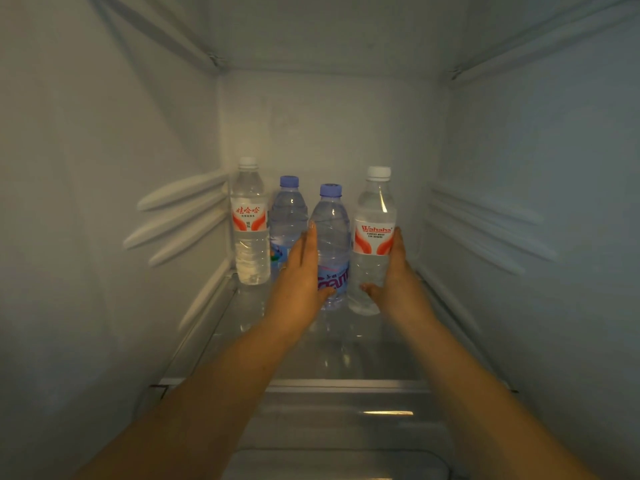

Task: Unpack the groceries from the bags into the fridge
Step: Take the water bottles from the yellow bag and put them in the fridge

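Several water bottles stand upright at the back of a glass fridge shelf (381,344). A white-capped bottle with a red label (250,221) is at the far left, with a blue-capped bottle (287,216) beside it. My left hand (302,268) lies flat with straight fingers against the left side of a second blue-capped bottle (333,237), thumb under its blue label. My right hand (394,271) cups the right side of a white-capped Wahaha bottle (374,216), thumb across its lower front. Both forearms reach in from below.
The fridge's white side walls carry moulded shelf ribs (180,216) on the left and matching ribs (485,230) on the right. The back wall (329,126) is right behind the bottles. The shelf's front trim (346,384) crosses below, above a lower compartment.
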Motion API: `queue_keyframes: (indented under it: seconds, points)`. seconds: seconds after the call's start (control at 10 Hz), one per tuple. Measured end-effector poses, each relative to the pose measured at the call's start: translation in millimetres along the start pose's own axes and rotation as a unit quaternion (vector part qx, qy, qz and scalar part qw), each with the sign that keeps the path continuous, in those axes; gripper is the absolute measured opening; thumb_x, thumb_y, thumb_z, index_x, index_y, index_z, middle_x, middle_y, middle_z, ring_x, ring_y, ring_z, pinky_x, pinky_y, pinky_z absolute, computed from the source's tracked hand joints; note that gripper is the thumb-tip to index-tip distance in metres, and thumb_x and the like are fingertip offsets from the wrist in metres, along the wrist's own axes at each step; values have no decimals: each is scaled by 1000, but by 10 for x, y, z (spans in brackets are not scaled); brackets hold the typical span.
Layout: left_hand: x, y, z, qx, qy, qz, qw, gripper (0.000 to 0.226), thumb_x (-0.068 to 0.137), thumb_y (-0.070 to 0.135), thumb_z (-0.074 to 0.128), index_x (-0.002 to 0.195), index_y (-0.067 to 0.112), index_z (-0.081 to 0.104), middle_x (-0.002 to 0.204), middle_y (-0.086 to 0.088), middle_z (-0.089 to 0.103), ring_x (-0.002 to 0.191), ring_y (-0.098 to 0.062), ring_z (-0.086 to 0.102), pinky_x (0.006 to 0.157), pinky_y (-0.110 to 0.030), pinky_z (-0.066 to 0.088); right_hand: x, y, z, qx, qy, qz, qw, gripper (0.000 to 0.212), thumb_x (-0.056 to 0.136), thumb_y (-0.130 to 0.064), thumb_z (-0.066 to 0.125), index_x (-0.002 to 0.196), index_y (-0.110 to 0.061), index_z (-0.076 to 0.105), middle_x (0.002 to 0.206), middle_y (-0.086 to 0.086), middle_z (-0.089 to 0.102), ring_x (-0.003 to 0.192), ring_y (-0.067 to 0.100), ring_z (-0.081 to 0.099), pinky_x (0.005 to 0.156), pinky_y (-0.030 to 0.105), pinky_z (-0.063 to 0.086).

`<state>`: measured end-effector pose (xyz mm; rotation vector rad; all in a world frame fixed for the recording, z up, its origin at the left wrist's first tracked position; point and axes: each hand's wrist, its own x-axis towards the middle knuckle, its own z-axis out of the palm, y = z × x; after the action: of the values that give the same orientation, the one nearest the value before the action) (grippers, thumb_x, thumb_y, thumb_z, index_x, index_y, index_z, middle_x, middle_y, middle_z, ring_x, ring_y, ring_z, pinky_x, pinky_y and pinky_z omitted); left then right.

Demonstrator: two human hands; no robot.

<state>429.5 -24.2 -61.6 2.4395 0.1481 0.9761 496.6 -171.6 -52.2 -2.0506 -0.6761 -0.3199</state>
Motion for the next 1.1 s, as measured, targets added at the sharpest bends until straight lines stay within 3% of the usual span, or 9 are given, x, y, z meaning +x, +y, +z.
queue_keyframes:
  seconds: [0.1,0.3,0.4,0.5,0.6,0.7,0.9,1.0,1.1]
  points:
    - [58,-61,30,51,9,22,998,100,79,18,73,150,21,3,155,-5,15,139,-25,24,108,-46,36,75,44,10,-52,-9,8,999,92,83,-19,68,146,-31,2,135,9,44,116,28,50,92,39,44]
    - [161,-78,46,199,6,85,976,103,79,33,73,148,17,-2,157,-11,6,143,-32,16,112,-40,24,310,62,137,-5,-7,29,1000,104,73,-23,79,145,-36,5,135,3,46,121,24,51,97,48,46]
    - [240,-91,68,244,-13,110,963,101,84,47,58,137,20,-24,152,-6,-23,144,-28,-8,115,-39,-2,389,106,157,0,-5,20,1000,103,74,-23,79,146,-34,7,138,1,44,124,22,48,100,44,44]
    - [316,-122,146,247,-5,119,962,100,82,52,57,138,21,-20,144,-2,-29,144,-28,-7,112,-38,-9,471,108,147,9,-9,13,1000,96,74,-27,78,146,-30,13,139,-1,45,124,21,48,101,45,44]
    - [368,-161,194,278,-2,119,953,108,72,55,66,147,17,-2,154,-9,-5,143,-32,12,112,-44,4,488,150,91,-12,-18,5,1000,92,80,-19,72,146,-29,10,139,5,44,122,24,48,100,39,43]
    - [422,-201,235,305,23,124,944,113,55,57,77,143,8,24,148,-17,34,132,-36,38,105,-51,23,517,199,63,-29,-27,3,999,89,82,-14,69,147,-26,9,138,9,44,121,25,47,98,36,40]
    - [488,-266,328,339,53,130,930,115,52,59,79,141,7,28,146,-18,37,131,-36,39,104,-54,24,621,167,109,11,-32,14,999,86,81,-20,71,145,-26,15,138,4,46,122,22,48,101,37,42]
    - [505,-268,336,336,57,136,930,111,53,56,80,141,6,35,146,-18,36,132,-36,37,105,-54,23,624,119,105,19,-42,25,999,88,74,-42,74,143,-29,20,135,4,48,119,22,51,99,37,43]
    - [483,-252,324,336,53,136,931,111,54,57,79,142,7,33,147,-18,34,134,-35,31,105,-54,19,650,110,109,30,-43,30,998,87,74,-50,71,142,-30,22,134,2,49,117,22,53,99,44,45]
